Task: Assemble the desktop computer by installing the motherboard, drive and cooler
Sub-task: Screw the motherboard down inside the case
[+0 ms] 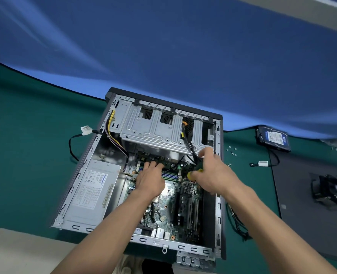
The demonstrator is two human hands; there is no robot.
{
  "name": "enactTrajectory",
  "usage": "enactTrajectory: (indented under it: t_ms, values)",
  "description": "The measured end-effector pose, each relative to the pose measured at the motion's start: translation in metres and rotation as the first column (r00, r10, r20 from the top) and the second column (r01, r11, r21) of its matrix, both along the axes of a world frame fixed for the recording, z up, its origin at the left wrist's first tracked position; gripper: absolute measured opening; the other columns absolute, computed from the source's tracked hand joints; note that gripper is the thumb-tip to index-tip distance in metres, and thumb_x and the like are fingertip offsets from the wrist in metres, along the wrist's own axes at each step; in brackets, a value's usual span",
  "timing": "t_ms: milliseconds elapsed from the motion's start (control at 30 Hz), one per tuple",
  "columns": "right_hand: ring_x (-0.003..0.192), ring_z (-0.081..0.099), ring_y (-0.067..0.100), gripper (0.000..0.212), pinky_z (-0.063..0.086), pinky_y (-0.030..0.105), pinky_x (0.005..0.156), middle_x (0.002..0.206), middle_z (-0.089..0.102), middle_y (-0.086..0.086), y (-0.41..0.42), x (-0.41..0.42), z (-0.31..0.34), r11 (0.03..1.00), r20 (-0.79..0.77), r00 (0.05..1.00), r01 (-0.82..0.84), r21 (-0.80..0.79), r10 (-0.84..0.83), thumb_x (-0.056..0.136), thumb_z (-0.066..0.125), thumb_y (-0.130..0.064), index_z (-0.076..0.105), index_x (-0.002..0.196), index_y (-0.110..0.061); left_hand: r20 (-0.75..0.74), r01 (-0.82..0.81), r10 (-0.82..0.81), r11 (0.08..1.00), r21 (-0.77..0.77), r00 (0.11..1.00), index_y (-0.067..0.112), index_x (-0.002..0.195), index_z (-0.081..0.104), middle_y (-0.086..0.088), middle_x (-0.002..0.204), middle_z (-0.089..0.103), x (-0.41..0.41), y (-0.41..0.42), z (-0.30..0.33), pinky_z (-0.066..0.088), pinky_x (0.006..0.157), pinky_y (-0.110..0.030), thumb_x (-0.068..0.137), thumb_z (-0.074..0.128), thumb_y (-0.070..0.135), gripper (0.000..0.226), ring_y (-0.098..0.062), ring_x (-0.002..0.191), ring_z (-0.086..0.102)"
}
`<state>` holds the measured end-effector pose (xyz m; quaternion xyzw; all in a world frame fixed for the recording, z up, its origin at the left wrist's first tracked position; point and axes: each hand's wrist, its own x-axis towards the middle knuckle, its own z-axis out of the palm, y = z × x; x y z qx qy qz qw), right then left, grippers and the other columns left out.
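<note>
Open grey steel computer case [219, 194] lying on its side at frame centre, on a green table covering [25, 155]. The green printed motherboard [169, 210] already sits inside the case. The left hand [151, 179] rests on the board's upper part, fingers extended and pressed flat. The right hand [211, 173] grips a yellow-and-green-handled screwdriver [195, 171] over the board's upper right area; its tip is hidden. Judged stage: fastening the motherboard. Still outside the case: the black hard drive with blue label [274, 138], upper right, and the black fan cooler [330, 191] on a dark panel [302, 224], right edge. Small loose screws [232, 150] lie between case and drive.
</note>
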<state>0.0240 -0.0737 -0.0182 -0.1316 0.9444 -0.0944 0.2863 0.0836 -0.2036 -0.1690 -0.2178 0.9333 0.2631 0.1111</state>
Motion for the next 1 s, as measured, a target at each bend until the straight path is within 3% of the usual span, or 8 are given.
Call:
enactTrajectory:
  t_ms: [133,233,367,500,600,733,867,1000]
  values:
    - [0.08,0.053,0.027,0.037,0.042,0.034,0.067,0.102,0.063,0.013,0.001,-0.002,-0.003,0.997,-0.15,0.989,0.028,0.069,-0.017,0.098,0.041,-0.04,0.043,0.117,-0.008,-0.004,0.005,-0.005,1.0,0.0,1.0,0.019,0.139,0.04,-0.002,0.135,0.044,0.0,0.0,-0.001,0.038,0.1,-0.035,0.087,0.052,0.009,0.055,-0.019,0.125,0.034]
    - [0.085,0.062,0.03,0.033,0.053,0.044,0.076,0.101,0.058,0.009,0.005,-0.01,0.0,0.999,-0.012,0.999,0.034,0.033,-0.034,0.094,0.053,-0.032,0.037,0.116,-0.013,0.003,0.006,-0.006,1.0,0.0,1.0,0.019,0.139,0.039,-0.002,0.136,0.043,0.0,-0.001,0.001,0.038,0.1,-0.035,0.087,0.052,0.01,0.055,-0.02,0.125,0.034]
    - [0.08,0.065,0.03,0.033,0.052,0.037,0.071,0.09,0.067,0.013,0.012,-0.015,0.001,0.994,-0.089,0.994,0.068,0.081,-0.061,0.096,0.047,-0.04,0.047,0.083,-0.009,0.004,0.005,-0.004,1.0,-0.006,1.0,0.019,0.14,0.039,-0.002,0.135,0.044,0.001,0.0,0.001,0.038,0.1,-0.035,0.087,0.052,0.009,0.056,-0.02,0.125,0.034]
    - [0.076,0.06,0.025,0.023,0.051,0.037,0.069,0.089,0.057,0.002,0.012,-0.01,-0.001,1.0,-0.009,1.0,0.003,0.013,-0.003,0.094,0.052,-0.035,0.041,0.105,-0.018,0.005,0.005,-0.005,1.0,-0.012,1.0,0.018,0.139,0.039,-0.003,0.135,0.044,0.0,0.001,0.001,0.039,0.098,-0.035,0.087,0.051,0.009,0.054,-0.02,0.125,0.034]
    - [0.075,0.052,0.027,0.031,0.042,0.033,0.066,0.096,0.063,0.011,0.011,-0.006,-0.005,0.996,-0.185,0.983,0.022,0.092,-0.005,0.099,0.039,-0.039,0.049,0.105,-0.01,0.002,0.0,0.0,1.0,-0.009,1.0,0.018,0.139,0.04,-0.002,0.134,0.044,0.0,0.002,0.0,0.039,0.098,-0.034,0.086,0.052,0.009,0.055,-0.02,0.124,0.034]
    - [0.083,0.06,0.028,0.027,0.052,0.041,0.071,0.104,0.051,0.005,0.007,-0.01,-0.001,0.998,0.051,0.997,0.064,-0.029,-0.063,0.093,0.053,-0.032,0.035,0.109,-0.019,0.001,-0.004,0.004,1.0,0.009,1.0,0.018,0.139,0.04,-0.002,0.134,0.044,-0.002,0.001,0.0,0.038,0.1,-0.035,0.086,0.053,0.009,0.056,-0.019,0.124,0.034]
    - [0.079,0.051,0.028,0.031,0.043,0.035,0.067,0.095,0.059,0.008,0.005,-0.008,-0.002,0.997,-0.14,0.989,0.048,0.064,-0.038,0.098,0.043,-0.04,0.041,0.112,-0.013,-0.003,-0.014,0.014,1.0,0.016,1.0,0.018,0.139,0.04,-0.001,0.134,0.044,-0.001,0.0,-0.001,0.037,0.1,-0.035,0.086,0.053,0.008,0.055,-0.019,0.124,0.034]
    - [0.076,0.058,0.026,0.027,0.052,0.037,0.067,0.098,0.057,0.007,0.0,-0.008,0.0,1.0,0.032,0.999,0.023,0.007,-0.023,0.095,0.05,-0.03,0.036,0.115,-0.018,-0.002,-0.004,0.004,1.0,0.018,1.0,0.018,0.139,0.04,-0.002,0.134,0.044,0.0,-0.001,0.001,0.038,0.1,-0.035,0.088,0.051,0.01,0.053,-0.02,0.126,0.032]
